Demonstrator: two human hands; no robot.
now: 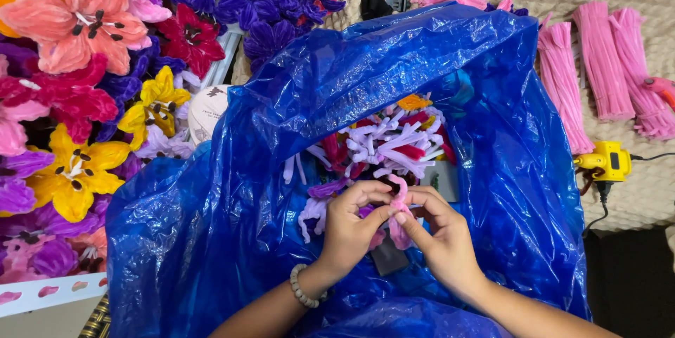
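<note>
My left hand (351, 229) and my right hand (441, 236) meet over the mouth of a big blue plastic bag (232, 218). Both pinch a small pink pipe-cleaner piece (399, 206), bent into a loop at the top, held between thumbs and fingertips. A beaded bracelet (302, 287) circles my left wrist. Inside the bag, just beyond my fingers, lies a heap of white, pink, purple and red pipe-cleaner scraps (383, 142).
Finished pipe-cleaner flowers (77, 64) in pink, yellow, red and purple fill the left side. Bundles of pink pipe cleaners (601, 64) lie on a beige knitted cover at the right, beside a yellow glue gun (605, 162) with a black cord. A white roll (207, 109) sits behind the bag.
</note>
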